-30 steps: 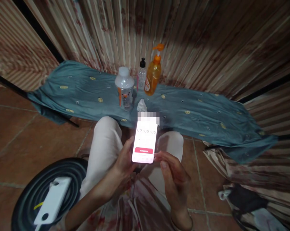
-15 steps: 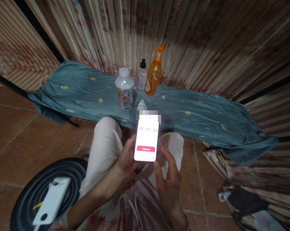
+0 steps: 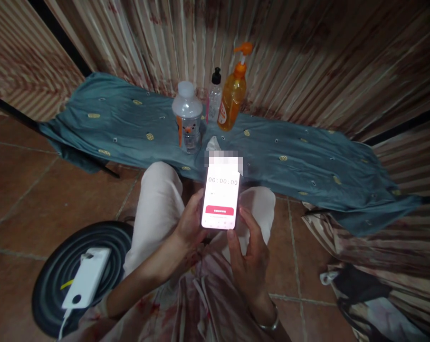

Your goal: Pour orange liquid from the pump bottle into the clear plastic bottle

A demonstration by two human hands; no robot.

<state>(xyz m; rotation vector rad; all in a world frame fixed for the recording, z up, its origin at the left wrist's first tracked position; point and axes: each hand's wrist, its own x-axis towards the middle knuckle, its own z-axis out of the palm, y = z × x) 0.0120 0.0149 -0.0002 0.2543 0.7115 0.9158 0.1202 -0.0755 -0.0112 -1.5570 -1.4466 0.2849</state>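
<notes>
I hold a lit phone [image 3: 221, 202] above my knees; its screen shows a timer at zero and a red button. My left hand [image 3: 189, 225] grips the phone's left edge from beneath. My right hand [image 3: 248, 256] cups its lower right corner, thumb by the bottom edge. Beyond the phone, on a teal cloth [image 3: 129, 128], stand a clear baby bottle [image 3: 187, 118] with a white cap, a small clear bottle [image 3: 215, 95] with a black cap and an orange pump bottle [image 3: 234, 92]. A crumpled white tissue [image 3: 212, 144] lies just in front of them.
A white power bank [image 3: 87, 283] with a cable lies on a round black stool [image 3: 58, 280] at my lower left. A dark bag and cloth [image 3: 357, 294] sit at the lower right. Striped curtains [image 3: 307, 57] hang behind, over a red tiled floor [image 3: 33, 199].
My right hand has moved from hovering beside the phone to holding its lower right corner. The view has shifted slightly closer to the bottles.
</notes>
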